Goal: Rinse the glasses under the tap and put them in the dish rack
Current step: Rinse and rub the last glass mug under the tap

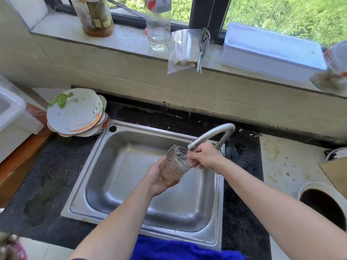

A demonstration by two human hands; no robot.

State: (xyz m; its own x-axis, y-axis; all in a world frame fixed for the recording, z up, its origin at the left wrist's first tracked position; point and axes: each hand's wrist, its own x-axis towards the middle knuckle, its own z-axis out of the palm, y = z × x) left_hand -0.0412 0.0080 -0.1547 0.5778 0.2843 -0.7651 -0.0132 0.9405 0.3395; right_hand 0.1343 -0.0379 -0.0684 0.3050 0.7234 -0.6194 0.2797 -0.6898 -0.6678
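A clear patterned glass (173, 165) is held tilted over the steel sink (120, 184), its mouth up against the tap spout (210, 135). My left hand (156, 180) cups the glass from below and behind, around its base. My right hand (205, 156) is at the rim, its fingers reaching into the mouth of the glass right under the spout's end. Water shows faintly inside the glass near the rim. No dish rack shows in this view.
A stack of plates (75, 112) sits left of the sink. Bottles (158, 23), a bag of sticks (185, 50) and a white box (272, 51) stand on the window sill. A blue cloth (180, 250) lies at the sink's front edge. A dark round hole (323, 205) is at the right.
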